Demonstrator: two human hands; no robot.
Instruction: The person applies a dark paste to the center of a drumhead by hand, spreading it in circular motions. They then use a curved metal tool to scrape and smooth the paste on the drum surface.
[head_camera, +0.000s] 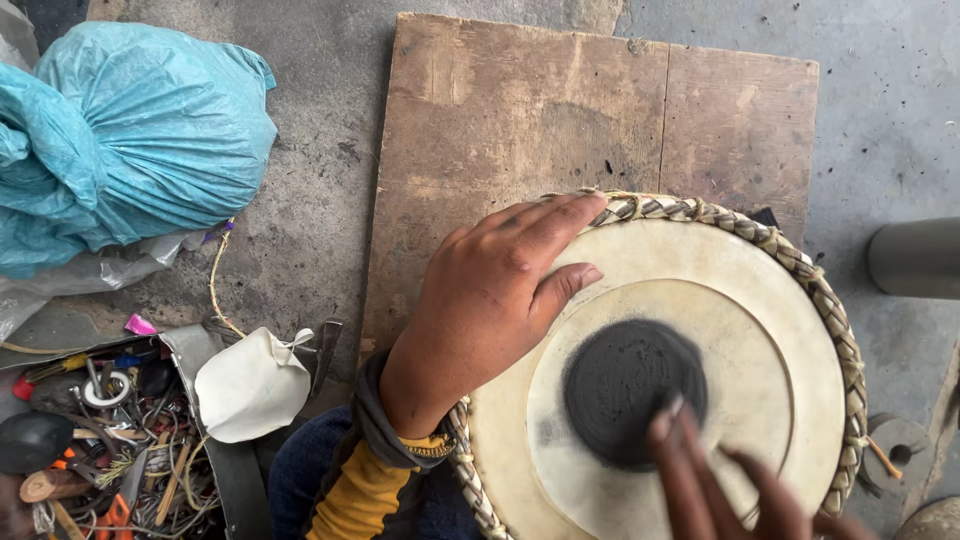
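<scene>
the left hand (480, 310) lies flat, fingers spread, steadying the drum (740, 300) on the wooden board (480, 120), while the right hand (720, 480), fingers together, rubs its black patch (620, 375).

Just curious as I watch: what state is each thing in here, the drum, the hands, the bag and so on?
Drum: upright, skin facing up, dark patch in the middle.
Left hand: flat on the drum's rim, fingers spread.
Right hand: fingertips on the dark patch, blurred.
Blue bag: full, bunched shut.
Wooden board: flat under the drum.
Tool tray: open, cluttered.
</scene>
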